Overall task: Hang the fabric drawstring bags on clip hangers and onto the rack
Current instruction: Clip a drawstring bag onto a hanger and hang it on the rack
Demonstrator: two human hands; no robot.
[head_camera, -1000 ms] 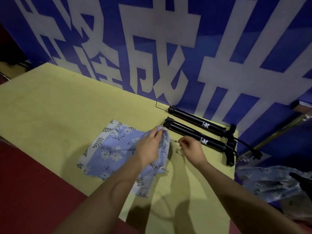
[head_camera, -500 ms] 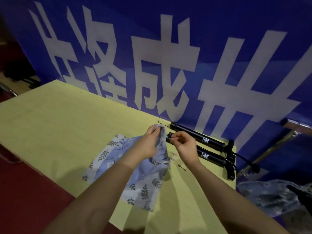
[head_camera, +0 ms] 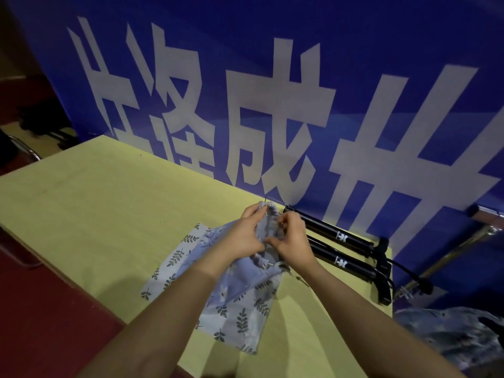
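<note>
Head view: a pale blue bag (head_camera: 240, 309) printed with dark leaf sprigs lies on the yellow worktop (head_camera: 95, 214), its lower part flat and its gathered top lifted off the surface between both hands. The left hand (head_camera: 244, 236) has its grip curled round the bunched rim of the bag, thumb and fingers pinching the cloth at its far edge. The right hand (head_camera: 293, 244) has its grip curled on the same gathered rim just beside the left, fingertips tucked into the folds. A thin cord end (head_camera: 275, 264) shows below the right hand. Just past the hands, two black tubes (head_camera: 343, 249) lie side by side on the worktop near a blue banner (head_camera: 300, 77) with large white characters. More patterned cloth (head_camera: 447, 336) sits off the worktop's right edge.
</note>
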